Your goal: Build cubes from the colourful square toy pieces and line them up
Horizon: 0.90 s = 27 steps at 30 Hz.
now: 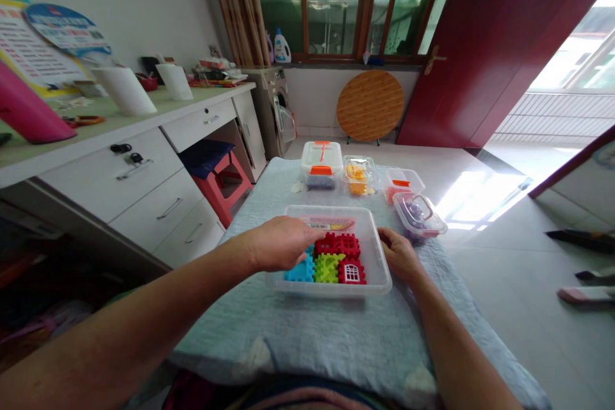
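Note:
A clear plastic tray (379, 269) lies on a table covered with a light blue cloth (331, 339). Inside it sit toothed building blocks: two red ones (339, 245), a blue one (300, 269), a green one (327, 268) and a red piece with a white window (352, 272). My left hand (281, 242) reaches into the tray, palm down and fingers curled over the blue and red blocks; what they grip is hidden. My right hand (398, 253) rests closed against the tray's right rim.
Behind the tray stand several clear lidded boxes: one with orange clasps (321, 165), one with yellow pieces (358, 176), one with red pieces (402, 180), one with purple pieces (419, 214). A white desk with drawers (144, 173) and a red stool (225, 182) are left.

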Motion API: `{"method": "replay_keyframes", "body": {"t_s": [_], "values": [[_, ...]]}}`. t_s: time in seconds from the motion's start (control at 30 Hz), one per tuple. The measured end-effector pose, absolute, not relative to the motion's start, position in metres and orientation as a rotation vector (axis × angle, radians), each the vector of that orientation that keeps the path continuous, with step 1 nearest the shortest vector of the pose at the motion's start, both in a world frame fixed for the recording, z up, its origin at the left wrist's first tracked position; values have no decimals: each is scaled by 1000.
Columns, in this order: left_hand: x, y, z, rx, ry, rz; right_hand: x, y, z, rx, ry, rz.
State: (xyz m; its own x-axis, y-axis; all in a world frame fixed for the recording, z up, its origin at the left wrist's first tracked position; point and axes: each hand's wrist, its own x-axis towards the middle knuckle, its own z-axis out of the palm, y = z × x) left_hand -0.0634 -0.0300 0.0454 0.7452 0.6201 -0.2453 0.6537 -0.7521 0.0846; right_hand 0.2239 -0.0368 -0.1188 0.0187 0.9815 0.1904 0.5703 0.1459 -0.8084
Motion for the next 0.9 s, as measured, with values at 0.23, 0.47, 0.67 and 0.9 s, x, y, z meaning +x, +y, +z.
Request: {"method": "replay_keyframes", "body": {"t_s": [0.23, 0.47, 0.67, 0.9], "values": [[-109, -38, 15, 2346, 1274, 813, 218, -42, -114, -1510, -1566, 708], [-139, -80, -66, 1582, 1066, 962, 208, -53, -96, -1300, -1444, 983], [-130, -92, -78, 1561, 994, 797, 206, -57, -94, -1180, -1362, 1193], [-118, -90, -81, 1575, 1109, 836, 206, -55, -98, -1132, -1296, 1297]]}}
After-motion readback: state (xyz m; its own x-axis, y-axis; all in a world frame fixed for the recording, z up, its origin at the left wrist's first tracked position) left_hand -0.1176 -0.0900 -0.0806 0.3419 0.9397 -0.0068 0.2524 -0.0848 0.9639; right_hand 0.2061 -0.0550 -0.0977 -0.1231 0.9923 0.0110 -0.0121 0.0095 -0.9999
